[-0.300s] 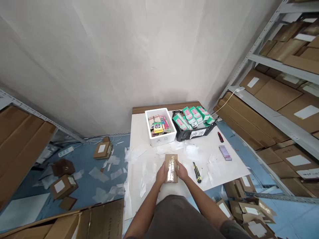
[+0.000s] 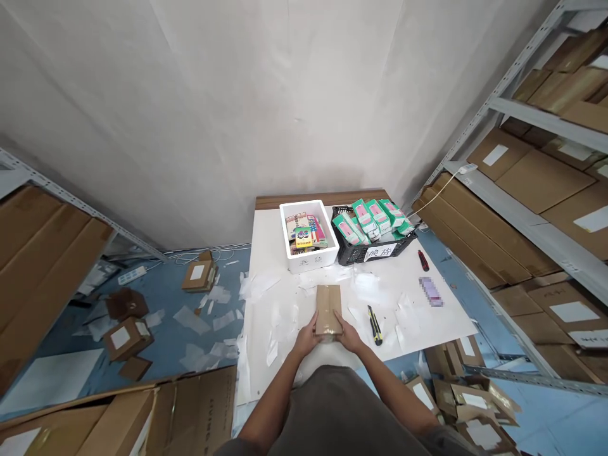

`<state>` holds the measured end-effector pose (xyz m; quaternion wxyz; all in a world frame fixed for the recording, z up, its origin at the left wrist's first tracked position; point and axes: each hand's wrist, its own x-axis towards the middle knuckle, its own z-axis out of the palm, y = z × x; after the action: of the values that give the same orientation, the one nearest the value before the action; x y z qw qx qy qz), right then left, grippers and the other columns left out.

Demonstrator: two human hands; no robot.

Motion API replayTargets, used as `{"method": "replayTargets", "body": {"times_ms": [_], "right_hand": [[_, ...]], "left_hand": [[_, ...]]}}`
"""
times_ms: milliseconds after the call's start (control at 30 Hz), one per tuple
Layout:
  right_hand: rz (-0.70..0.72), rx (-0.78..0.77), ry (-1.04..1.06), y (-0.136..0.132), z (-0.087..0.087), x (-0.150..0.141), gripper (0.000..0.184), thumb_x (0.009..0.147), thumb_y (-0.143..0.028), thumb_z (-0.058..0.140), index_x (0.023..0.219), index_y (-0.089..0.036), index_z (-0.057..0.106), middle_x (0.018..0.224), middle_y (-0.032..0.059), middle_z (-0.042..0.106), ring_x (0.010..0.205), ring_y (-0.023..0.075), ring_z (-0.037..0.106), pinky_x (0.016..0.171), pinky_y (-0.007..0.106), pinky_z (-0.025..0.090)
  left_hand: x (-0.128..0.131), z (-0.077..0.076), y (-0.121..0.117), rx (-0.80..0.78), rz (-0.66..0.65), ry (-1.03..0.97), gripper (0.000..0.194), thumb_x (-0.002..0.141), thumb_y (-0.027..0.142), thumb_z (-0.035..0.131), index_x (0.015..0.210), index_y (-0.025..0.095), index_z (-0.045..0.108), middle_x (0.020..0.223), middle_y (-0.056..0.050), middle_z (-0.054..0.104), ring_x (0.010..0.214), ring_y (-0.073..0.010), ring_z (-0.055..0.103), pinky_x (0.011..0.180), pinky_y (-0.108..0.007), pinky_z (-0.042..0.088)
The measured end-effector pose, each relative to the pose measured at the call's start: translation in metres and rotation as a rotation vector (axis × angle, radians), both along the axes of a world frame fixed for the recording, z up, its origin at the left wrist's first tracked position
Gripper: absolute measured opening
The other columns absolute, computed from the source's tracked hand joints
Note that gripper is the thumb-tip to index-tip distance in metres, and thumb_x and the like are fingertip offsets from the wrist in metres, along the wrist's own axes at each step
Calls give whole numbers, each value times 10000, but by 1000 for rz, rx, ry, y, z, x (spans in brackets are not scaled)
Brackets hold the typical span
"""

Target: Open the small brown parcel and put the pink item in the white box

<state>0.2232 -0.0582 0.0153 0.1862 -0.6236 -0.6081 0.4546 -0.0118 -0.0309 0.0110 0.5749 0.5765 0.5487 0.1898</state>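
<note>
A small brown cardboard box lies on the white table, its plain side up. My left hand grips its near left corner and my right hand grips its near right corner; both hands are closed on it. A yellow-and-black utility knife lies just right of my right hand.
At the table's back stand a white foam bin of colourful packets and a black crate of green boxes. A red cutter and a purple item lie right. Paper scraps litter the table; cartons cover the blue floor; shelves flank both sides.
The box now shows a plain face where a taped one showed before, and both hands have slid back from its sides to its near end.
</note>
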Motion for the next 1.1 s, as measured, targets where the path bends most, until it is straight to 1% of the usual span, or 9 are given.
{"method": "replayTargets", "body": {"times_ms": [100, 167, 333, 467, 567, 700, 867, 967, 1100], "right_hand": [[-67, 87, 88, 26, 25, 8, 760, 959, -340, 568, 1656, -320, 263, 1387, 72, 680, 1214, 255, 671, 975, 380, 535], [-126, 90, 85, 47, 37, 9, 699, 1007, -413, 508, 1653, -285, 272, 1236, 70, 749, 1090, 247, 719, 942, 372, 541], [-256, -22, -66, 83, 40, -5, 683, 1054, -495, 399, 1662, -218, 257, 1125, 78, 774, 1004, 248, 737, 933, 360, 535], [-183, 158, -87, 75, 24, -17, 690, 1020, -368, 444, 1670, -310, 220, 1441, 71, 635, 1211, 250, 670, 1033, 382, 514], [5, 237, -86, 51, 7, -22, 831, 881, -211, 551, 1655, -329, 273, 1608, 47, 456, 1479, 262, 435, 1165, 411, 426], [-41, 226, -160, 35, 9, -17, 826, 932, -175, 464, 1681, -338, 158, 1442, 77, 581, 1303, 240, 593, 1088, 378, 488], [-139, 217, -168, 64, 42, -3, 680, 1054, -358, 381, 1684, -327, 127, 1257, 55, 698, 999, 224, 699, 939, 350, 545], [-143, 152, -233, 76, 37, -6, 707, 1034, -322, 414, 1684, -288, 139, 1363, 76, 659, 1123, 230, 671, 1003, 355, 515], [-24, -10, -356, 63, 11, -13, 684, 1008, -295, 469, 1661, -242, 269, 1487, 132, 566, 1336, 271, 561, 1109, 400, 439]], "left_hand": [[-4, 18, 23, 101, 129, -69, 875, 869, 480, 694, 1634, 263, 327, 1262, -77, 754, 1153, -253, 706, 1026, -404, 541], [-3, 27, 38, 149, 167, -65, 825, 885, 503, 679, 1612, 262, 374, 1309, -80, 732, 1215, -253, 675, 1016, -383, 547], [18, 32, 57, 65, 263, 16, 737, 979, 527, 556, 1616, 218, 351, 1419, -121, 665, 1192, -245, 688, 1034, -378, 522], [26, 18, 51, 219, 231, 28, 765, 979, 522, 552, 1639, 238, 291, 1619, -110, 467, 1470, -266, 470, 1185, -397, 396], [23, 2, 39, 316, 85, -46, 837, 934, 419, 610, 1660, 273, 221, 1715, -60, 296, 1577, -243, 281, 1256, -380, 295], [19, 4, 35, 331, 118, -42, 762, 920, 324, 567, 1636, 291, 309, 1580, -62, 506, 1442, -241, 491, 1198, -381, 391], [17, 29, 53, 269, 297, -51, 801, 938, 461, 576, 1653, 319, 244, 1428, -62, 642, 1036, -210, 696, 939, -353, 561], [26, 26, 55, 119, 270, -17, 882, 906, 449, 622, 1663, 259, 211, 1420, -97, 656, 1011, -225, 700, 948, -360, 546], [33, 14, 44, 33, 121, 122, 987, 867, 387, 659, 1672, 194, 122, 1543, -148, 550, 1294, -302, 607, 1071, -399, 481]]}}
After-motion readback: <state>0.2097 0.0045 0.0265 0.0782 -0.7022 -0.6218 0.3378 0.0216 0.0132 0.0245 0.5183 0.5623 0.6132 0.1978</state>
